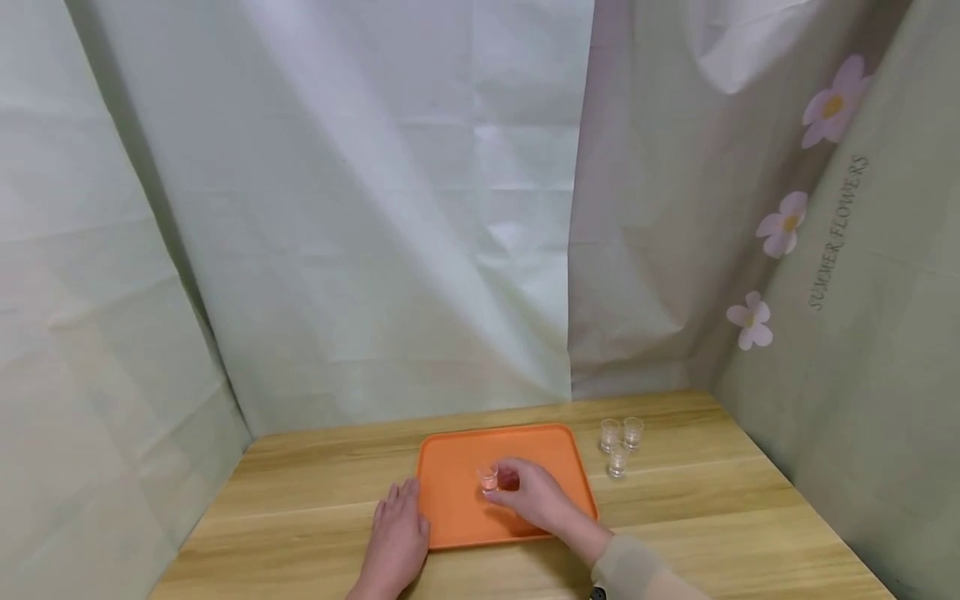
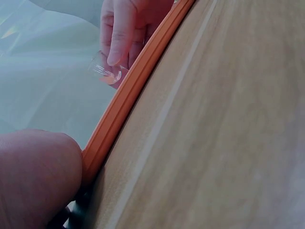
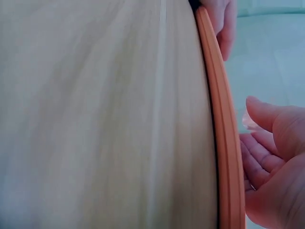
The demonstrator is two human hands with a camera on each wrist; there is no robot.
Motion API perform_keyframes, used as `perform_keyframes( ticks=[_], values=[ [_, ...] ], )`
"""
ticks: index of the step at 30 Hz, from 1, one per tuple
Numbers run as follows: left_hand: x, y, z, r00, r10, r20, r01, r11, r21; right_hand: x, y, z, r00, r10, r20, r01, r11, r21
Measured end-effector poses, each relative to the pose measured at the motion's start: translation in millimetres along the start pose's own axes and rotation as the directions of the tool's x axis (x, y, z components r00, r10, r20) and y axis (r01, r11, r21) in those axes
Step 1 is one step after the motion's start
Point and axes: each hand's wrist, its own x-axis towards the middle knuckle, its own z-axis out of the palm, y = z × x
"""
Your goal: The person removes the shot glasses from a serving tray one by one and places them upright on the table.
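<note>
A small clear shot glass (image 1: 489,478) is over the middle of the orange tray (image 1: 450,521). My right hand (image 1: 531,493) pinches it from the right between thumb and fingers. In the left wrist view the same glass (image 2: 108,71) shows beyond the tray's rim, upheld by those fingers. My left hand (image 1: 397,535) lies along the tray's left edge, fingers extended and touching the rim. Seen by the right wrist camera, the right thumb (image 3: 262,113) covers most of the glass.
Three more clear shot glasses (image 1: 617,460) stand grouped on the wooden table (image 1: 697,500), right of the tray. Pale curtains (image 1: 375,250) hang behind and at both sides, with printed flowers (image 1: 750,321) on the right one.
</note>
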Motion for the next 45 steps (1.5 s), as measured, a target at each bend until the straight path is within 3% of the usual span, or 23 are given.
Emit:
perform_keyframes(
  ticks=[8, 16, 30, 38, 45],
  values=[
    [-2.6, 1.6, 0.7, 1.0, 0.005, -0.004, -0.005, 1.0, -0.012, 3, 3, 6.6, 1.0, 0.024, -0.018, -0.024, 1.0, 0.006],
    [-3.1, -0.1, -0.1, 1.0, -0.012, 0.01, 0.012, 1.0, -0.001, 2, 1, 10.3, 0.999, -0.003, -0.042, 0.002, 1.0, -0.008],
    [-1.5, -0.4, -2.0, 1.0, -0.012, 0.019, 0.012, 1.0, -0.014, -1, -4, -2.0, 0.999, 0.016, -0.038, -0.016, 1.0, 0.016],
    [1.1, -0.2, -2.9, 1.0, -0.003, 0.008, 0.003, 1.0, -0.024, -10, -6, -17.5, 0.998, 0.032, -0.047, -0.032, 0.999, 0.001],
    [0.7, -1.3, -1.8, 1.0, 0.014, 0.01, -0.014, 1.0, 0.0, -21, -4, -34.8, 0.997, 0.0, -0.072, 0.001, 1.0, 0.009]
  ],
)
